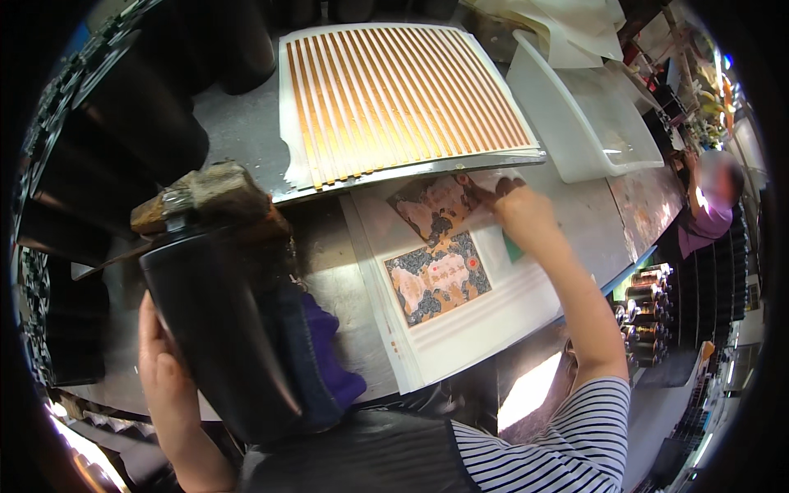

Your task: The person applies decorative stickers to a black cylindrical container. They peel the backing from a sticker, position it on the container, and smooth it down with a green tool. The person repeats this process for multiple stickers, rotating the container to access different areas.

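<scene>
My left hand [167, 378] lies along the left side of a glossy black cylinder [218, 329], its fingers partly hidden behind it. The cylinder is tilted toward my lap, its far end near a worn wooden block [222, 193]. To the right, my right hand [526, 215] has its fingertips closed at the upper right corner of a patterned label [431, 209]. That label sits askew above a second label [438, 279] in black, pink and gold. Both are over a stack of white sheets [460, 341]. Purple cloth [329, 353] hangs beside the cylinder.
A white sheet with gold stripes [403, 99] lies on a raised board at the back. A translucent plastic tub [567, 123] stands at its right. Several black cylinders [140, 123] stand at the left. A person [715, 197] sits at the far right, near several small jars [649, 312].
</scene>
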